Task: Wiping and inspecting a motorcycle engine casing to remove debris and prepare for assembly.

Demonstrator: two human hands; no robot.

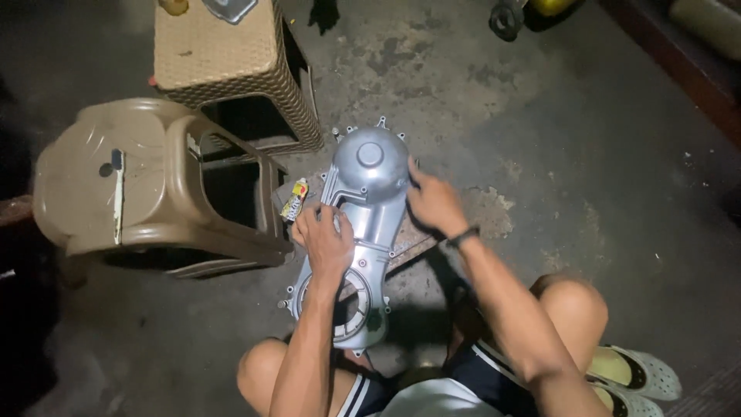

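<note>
While the person squats over it on the concrete floor (587, 154), here's roughly how things sit:

Floor: bare, stained concrete carrying everything, dim light all round.
Stools: a brown plastic stool (147, 189) tipped on its side toward the left edge of the floor, a woven-pattern stool (231, 62) upright just behind it.
Cover: the silver engine side cover (369, 174) lies flat mid-floor, domed end away from the person, round opening near their knees. It's already off any engine, and I can't see any bolts or tools next to it.
Left hand: the left hand (326, 239) is flat on the cover's middle, fingers curled over its left edge.
Right hand: the right hand (434, 202) is pressing fingertips on the right rim by the dome, not wrapped round anything.
Small stuff: a little yellow and red packet (295, 199) just beside the cover's left edge.
Progress: looks like positioning or checking, I'd guess, nothing fitted yet.
</note>
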